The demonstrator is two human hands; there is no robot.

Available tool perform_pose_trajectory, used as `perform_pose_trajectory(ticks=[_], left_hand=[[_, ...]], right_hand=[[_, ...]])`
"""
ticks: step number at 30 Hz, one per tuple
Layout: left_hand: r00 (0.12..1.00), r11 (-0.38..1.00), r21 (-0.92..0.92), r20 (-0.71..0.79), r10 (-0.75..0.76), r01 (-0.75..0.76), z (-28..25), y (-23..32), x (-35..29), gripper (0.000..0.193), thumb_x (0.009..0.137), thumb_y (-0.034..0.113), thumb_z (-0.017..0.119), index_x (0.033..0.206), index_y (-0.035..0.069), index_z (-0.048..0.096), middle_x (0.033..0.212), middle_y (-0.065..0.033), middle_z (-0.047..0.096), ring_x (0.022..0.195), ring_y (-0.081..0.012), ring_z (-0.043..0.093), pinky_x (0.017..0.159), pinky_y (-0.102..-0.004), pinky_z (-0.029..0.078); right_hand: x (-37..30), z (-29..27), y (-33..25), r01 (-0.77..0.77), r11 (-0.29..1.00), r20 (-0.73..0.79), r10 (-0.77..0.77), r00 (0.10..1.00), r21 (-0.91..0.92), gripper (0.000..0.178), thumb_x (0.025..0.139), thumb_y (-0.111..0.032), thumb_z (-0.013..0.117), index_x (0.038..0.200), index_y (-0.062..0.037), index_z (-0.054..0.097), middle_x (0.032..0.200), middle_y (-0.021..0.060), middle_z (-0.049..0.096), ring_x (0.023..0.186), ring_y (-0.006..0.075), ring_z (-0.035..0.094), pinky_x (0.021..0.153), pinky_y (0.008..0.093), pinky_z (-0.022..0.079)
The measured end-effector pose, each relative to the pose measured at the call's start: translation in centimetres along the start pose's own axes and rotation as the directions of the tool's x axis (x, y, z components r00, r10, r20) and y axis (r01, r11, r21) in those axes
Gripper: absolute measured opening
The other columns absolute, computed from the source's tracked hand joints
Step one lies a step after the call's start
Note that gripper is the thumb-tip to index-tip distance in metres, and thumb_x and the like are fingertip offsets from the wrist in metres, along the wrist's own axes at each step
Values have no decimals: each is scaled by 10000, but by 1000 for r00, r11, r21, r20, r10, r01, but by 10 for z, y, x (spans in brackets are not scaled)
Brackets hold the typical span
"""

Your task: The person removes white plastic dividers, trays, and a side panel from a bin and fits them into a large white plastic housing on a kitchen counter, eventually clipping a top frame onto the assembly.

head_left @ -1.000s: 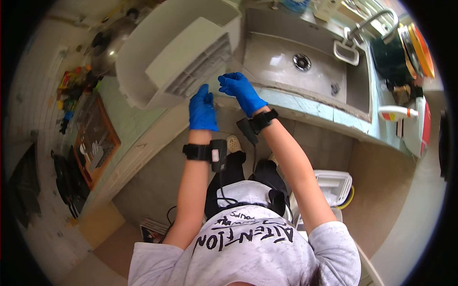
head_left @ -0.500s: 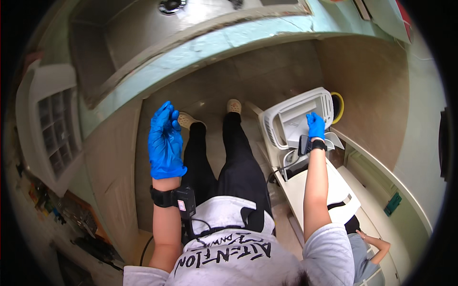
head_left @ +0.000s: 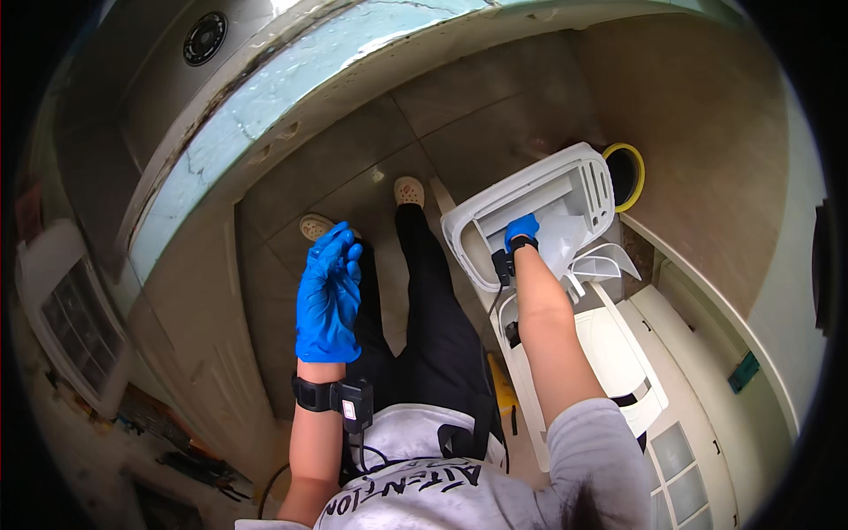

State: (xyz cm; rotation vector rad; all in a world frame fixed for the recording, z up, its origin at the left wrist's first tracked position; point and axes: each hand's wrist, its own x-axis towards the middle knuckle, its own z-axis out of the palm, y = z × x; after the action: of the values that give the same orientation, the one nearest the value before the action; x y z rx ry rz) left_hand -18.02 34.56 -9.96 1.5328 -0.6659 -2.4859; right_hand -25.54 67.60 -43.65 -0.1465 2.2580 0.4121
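Nearest in, the left hand hung over the legs, its gloved fingers loosely bent and no object visible in them. That looked like the first weak spot: with no second grip on the white tub, a hard pull from one side could have tilted or slid it. And then the cable! It trailed from the black box on the right wrist, close to the tub's near rim, where a quick lift might have snagged it.

Further out, the right hand was down inside the tub, fingers curled; whether they pinched anything could not be told, since the tips were hidden. Just beside it sat a milky sheet, apparently loose and liable to slip or catch on a glove.

So the tub lay ahead and to the person's right, around the right hand and well apart from the left. Past its far end stood a yellow ring; away to the left ran the bench, its sink drain beyond the edge.
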Motion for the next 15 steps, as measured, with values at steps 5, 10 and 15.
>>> perform_pose_trajectory(ticks=[5, 10, 15], left_hand=[[994, 990, -113, 73, -77, 85, 3, -7, 10, 302, 818, -13, 473, 1117, -52, 473, 1136, -144, 524, 951, -187, 566, 824, -254, 483], [999, 994, -105, 4, -39, 39, 8, -11, 14, 300, 822, -18, 453, 1118, -65, 465, 1159, -168, 507, 989, -216, 555, 846, -273, 476], [998, 993, -114, 61, -27, 34, 3, -7, 18, 308, 840, 6, 444, 1136, -78, 446, 1171, -178, 495, 1006, -223, 547, 859, -280, 471]], right_hand=[[-21, -8, 13, -106, 892, -126, 56, 991, -439, 184, 811, -219, 489, 894, -234, 652, 903, -15, 617, 895, 178, 565, 705, 359, 393], [-20, -16, 12, 43, 904, 30, -34, 999, -426, 162, 802, -199, 494, 835, -204, 653, 892, -16, 621, 886, 198, 574, 684, 345, 398], [-32, -21, 4, -265, 953, -81, 279, 957, 147, 220, 819, -188, 479, 984, -163, 622, 1029, 52, 551, 1006, 211, 468, 807, 404, 345]])
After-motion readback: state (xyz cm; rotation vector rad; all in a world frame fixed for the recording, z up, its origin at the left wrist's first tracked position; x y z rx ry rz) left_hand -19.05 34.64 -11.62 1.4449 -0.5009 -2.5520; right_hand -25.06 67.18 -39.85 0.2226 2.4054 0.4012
